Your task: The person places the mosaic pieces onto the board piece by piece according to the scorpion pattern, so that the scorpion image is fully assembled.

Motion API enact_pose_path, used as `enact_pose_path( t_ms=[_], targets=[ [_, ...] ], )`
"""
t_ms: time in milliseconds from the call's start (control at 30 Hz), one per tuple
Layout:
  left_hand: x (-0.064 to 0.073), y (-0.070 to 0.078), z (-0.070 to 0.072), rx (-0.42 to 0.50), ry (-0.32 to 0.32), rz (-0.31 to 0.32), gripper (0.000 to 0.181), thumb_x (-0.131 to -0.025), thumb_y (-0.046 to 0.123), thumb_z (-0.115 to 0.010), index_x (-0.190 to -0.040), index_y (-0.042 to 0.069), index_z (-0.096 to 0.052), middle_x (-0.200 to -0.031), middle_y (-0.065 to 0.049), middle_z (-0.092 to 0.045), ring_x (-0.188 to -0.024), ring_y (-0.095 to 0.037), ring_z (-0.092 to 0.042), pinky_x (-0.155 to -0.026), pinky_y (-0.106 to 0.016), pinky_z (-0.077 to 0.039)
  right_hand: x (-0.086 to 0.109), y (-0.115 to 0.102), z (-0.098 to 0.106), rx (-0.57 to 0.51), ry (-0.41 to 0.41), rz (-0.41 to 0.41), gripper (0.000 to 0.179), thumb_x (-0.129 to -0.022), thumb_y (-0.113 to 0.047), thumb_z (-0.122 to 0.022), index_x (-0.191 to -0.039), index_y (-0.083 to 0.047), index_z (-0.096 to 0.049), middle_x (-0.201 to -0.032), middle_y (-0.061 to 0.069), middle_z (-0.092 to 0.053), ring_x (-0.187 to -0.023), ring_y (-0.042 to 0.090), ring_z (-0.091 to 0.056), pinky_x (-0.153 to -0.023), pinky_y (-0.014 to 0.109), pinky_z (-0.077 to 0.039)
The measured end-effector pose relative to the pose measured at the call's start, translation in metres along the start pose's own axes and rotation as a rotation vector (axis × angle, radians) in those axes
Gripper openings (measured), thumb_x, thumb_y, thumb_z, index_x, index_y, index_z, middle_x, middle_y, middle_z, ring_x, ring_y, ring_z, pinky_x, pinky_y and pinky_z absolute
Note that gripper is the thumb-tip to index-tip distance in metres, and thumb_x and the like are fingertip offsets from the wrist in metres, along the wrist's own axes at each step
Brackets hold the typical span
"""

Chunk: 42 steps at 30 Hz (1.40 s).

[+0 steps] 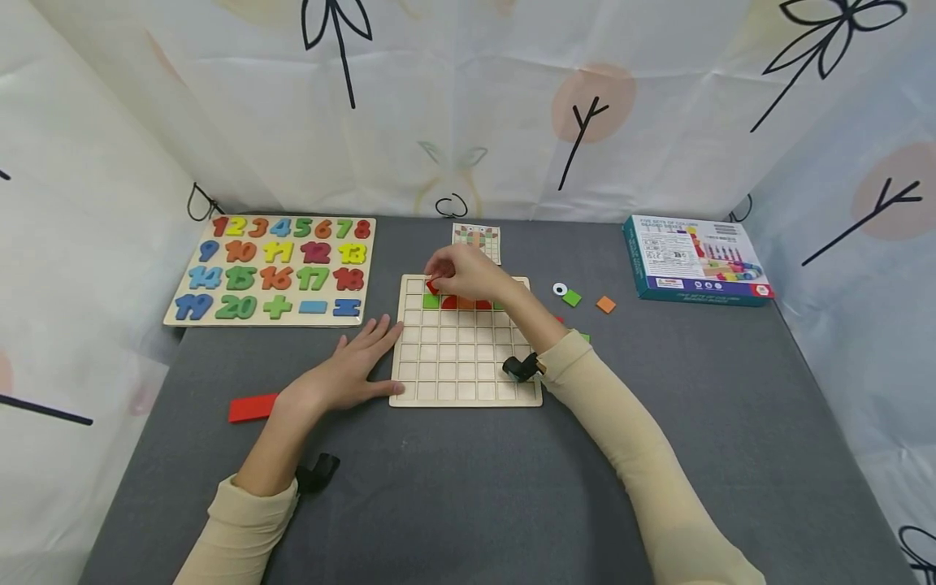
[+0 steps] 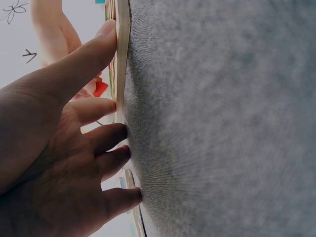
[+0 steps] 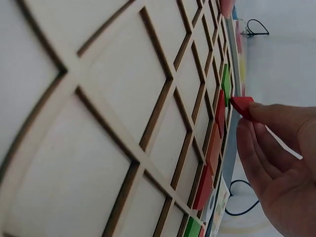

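A wooden grid board (image 1: 446,372) lies flat on the table. My right hand (image 1: 468,272) is over its far left corner and pinches a small red tile (image 3: 243,106) between thumb and fingers, tilted just above the grid. In the row below lie a green tile (image 1: 431,301), a red tile (image 1: 449,302), an orange tile (image 1: 465,304) and further red and green ones, partly hidden by the hand. My left hand (image 1: 344,375) has its fingers spread, with thumb and index fingertip touching the board's left edge in the left wrist view.
A small pattern card (image 1: 477,236) lies behind the board. Right of it are a white ring (image 1: 559,289), a green tile (image 1: 573,298) and an orange tile (image 1: 605,305). A number board (image 1: 292,317), a teal box (image 1: 695,260) and a red strip (image 1: 251,408) are also there.
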<state>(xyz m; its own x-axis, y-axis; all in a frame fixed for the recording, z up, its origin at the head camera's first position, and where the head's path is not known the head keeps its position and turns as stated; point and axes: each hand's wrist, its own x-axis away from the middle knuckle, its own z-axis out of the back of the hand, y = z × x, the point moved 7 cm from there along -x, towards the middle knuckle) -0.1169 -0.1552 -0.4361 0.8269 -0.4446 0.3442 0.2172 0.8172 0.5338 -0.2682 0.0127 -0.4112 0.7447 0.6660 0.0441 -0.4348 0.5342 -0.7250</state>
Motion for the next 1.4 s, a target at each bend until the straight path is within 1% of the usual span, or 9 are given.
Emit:
enact_pose_path(
  t_ms=[100, 233, 333, 500, 700, 933, 1133, 1300, 1400],
  targets=[
    [-0.001, 0.000, 0.000, 0.001, -0.001, -0.003, 0.101, -0.100, 0.045, -0.077, -0.174, 0.009, -0.020, -0.181, -0.025, -0.014, -0.170, -0.049, -0.007, -0.130, -0.080, -0.007, -0.004, 0.000, 0.000, 0.048, 0.022, -0.019, 0.016, -0.104, -0.005, -0.067, -0.113, 0.000, -0.079, -0.109, 0.015, -0.082, -0.101, 0.026, -0.078, -0.094, 0.037, -0.063],
    [-0.001, 0.000, -0.001, 0.004, -0.002, -0.005, 0.101, -0.100, 0.045, -0.077, -0.174, 0.009, -0.020, -0.181, -0.025, -0.014, -0.170, -0.049, -0.007, -0.130, -0.080, -0.007, -0.006, -0.001, -0.001, 0.119, 0.029, -0.033, 0.018, -0.105, -0.007, -0.065, -0.109, -0.002, -0.082, -0.106, 0.013, -0.083, -0.089, 0.022, -0.074, -0.084, 0.032, -0.059],
    [-0.001, 0.000, 0.000, 0.010, 0.001, -0.008, 0.100, -0.100, 0.044, -0.077, -0.174, 0.008, -0.020, -0.181, -0.025, -0.014, -0.170, -0.049, -0.007, -0.130, -0.080, -0.007, -0.007, -0.003, -0.003, 0.148, 0.021, -0.023, 0.019, -0.105, -0.006, -0.065, -0.110, -0.004, -0.084, -0.107, 0.012, -0.084, -0.087, 0.021, -0.074, -0.081, 0.030, -0.058],
    [-0.001, 0.000, 0.000, 0.018, 0.004, -0.015, 0.099, -0.101, 0.044, -0.077, -0.174, 0.008, -0.020, -0.181, -0.025, -0.014, -0.170, -0.050, -0.008, -0.129, -0.081, -0.007, -0.008, -0.004, -0.005, 0.159, 0.025, 0.002, 0.019, -0.103, -0.003, -0.068, -0.115, -0.003, -0.083, -0.111, 0.014, -0.083, -0.101, 0.025, -0.080, -0.093, 0.035, -0.063],
    [-0.001, 0.000, 0.000, 0.013, 0.005, -0.008, 0.100, -0.100, 0.045, -0.077, -0.174, 0.008, -0.020, -0.181, -0.025, -0.014, -0.170, -0.050, -0.008, -0.129, -0.081, -0.007, -0.006, -0.006, -0.005, 0.143, 0.035, 0.002, 0.022, -0.102, 0.000, -0.069, -0.120, -0.001, -0.081, -0.117, 0.015, -0.082, -0.110, 0.027, -0.080, -0.099, 0.036, -0.063],
    [-0.001, -0.002, -0.001, 0.010, 0.000, 0.000, 0.102, -0.099, 0.046, -0.078, -0.174, 0.009, -0.020, -0.181, -0.025, -0.013, -0.170, -0.050, -0.008, -0.129, -0.081, -0.007, -0.004, -0.008, -0.007, 0.117, 0.004, 0.001, 0.020, -0.103, -0.001, -0.068, -0.119, -0.001, -0.080, -0.116, 0.016, -0.082, -0.110, 0.028, -0.080, -0.099, 0.036, -0.063],
    [-0.001, -0.002, -0.002, 0.006, 0.002, -0.002, 0.102, -0.099, 0.046, -0.077, -0.174, 0.008, -0.020, -0.181, -0.025, -0.013, -0.170, -0.050, -0.008, -0.129, -0.081, -0.007, 0.000, -0.004, -0.007, 0.093, 0.005, 0.003, 0.020, -0.103, -0.003, -0.069, -0.120, -0.002, -0.080, -0.117, 0.014, -0.082, -0.111, 0.027, -0.080, -0.101, 0.036, -0.063],
    [-0.001, -0.002, -0.001, 0.006, 0.002, 0.000, 0.102, -0.099, 0.046, -0.078, -0.174, 0.009, -0.020, -0.181, -0.025, -0.013, -0.170, -0.050, -0.007, -0.129, -0.081, -0.007, 0.011, -0.004, -0.001, 0.062, 0.005, 0.037, 0.020, -0.103, -0.004, -0.070, -0.120, 0.000, -0.079, -0.117, 0.016, -0.082, -0.110, 0.028, -0.080, -0.101, 0.037, -0.063],
    [-0.001, -0.002, -0.001, 0.011, 0.003, 0.003, 0.102, -0.099, 0.046, -0.078, -0.174, 0.009, -0.020, -0.182, -0.025, -0.013, -0.170, -0.049, -0.007, -0.130, -0.080, -0.006, 0.022, -0.001, 0.006, 0.038, 0.003, 0.030, 0.019, -0.103, -0.004, -0.072, -0.120, 0.001, -0.079, -0.117, 0.016, -0.081, -0.110, 0.029, -0.079, -0.101, 0.037, -0.064]
  ],
)
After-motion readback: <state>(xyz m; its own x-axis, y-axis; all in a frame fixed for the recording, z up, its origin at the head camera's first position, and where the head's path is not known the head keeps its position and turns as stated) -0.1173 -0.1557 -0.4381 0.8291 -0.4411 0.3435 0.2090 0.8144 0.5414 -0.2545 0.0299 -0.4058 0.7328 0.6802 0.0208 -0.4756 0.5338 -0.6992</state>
